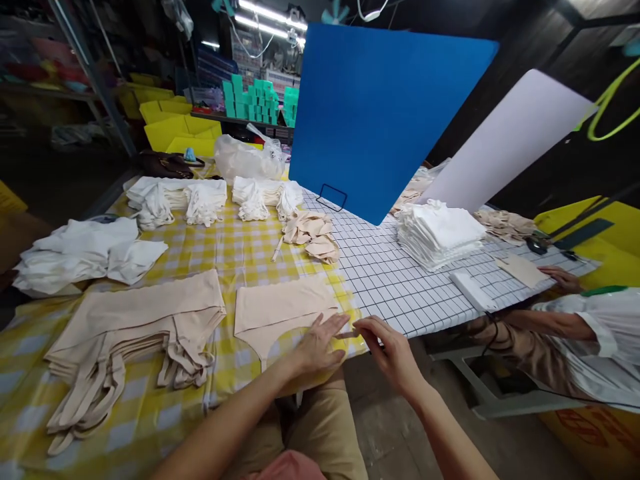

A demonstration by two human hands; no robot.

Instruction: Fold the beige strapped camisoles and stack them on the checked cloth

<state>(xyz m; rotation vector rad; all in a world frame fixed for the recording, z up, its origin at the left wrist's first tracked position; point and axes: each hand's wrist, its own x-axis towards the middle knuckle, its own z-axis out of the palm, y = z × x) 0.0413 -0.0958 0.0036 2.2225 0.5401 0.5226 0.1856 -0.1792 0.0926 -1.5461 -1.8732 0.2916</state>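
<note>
A person's left hand (317,347) lies flat, fingers spread and released, on the lower edge of a beige fabric piece (280,310) spread on the yellow-checked desk (235,250) near its front edge. The right hand (387,347), just beside it, pinches the fabric's corner between thumb and fingertips at the desk edge. A thick stack of beige garments (135,327) lies to the left, folded white stacks (440,230) sit farther back by a blue board (380,113), and another person's hand (563,277) rests at the far right
</note>
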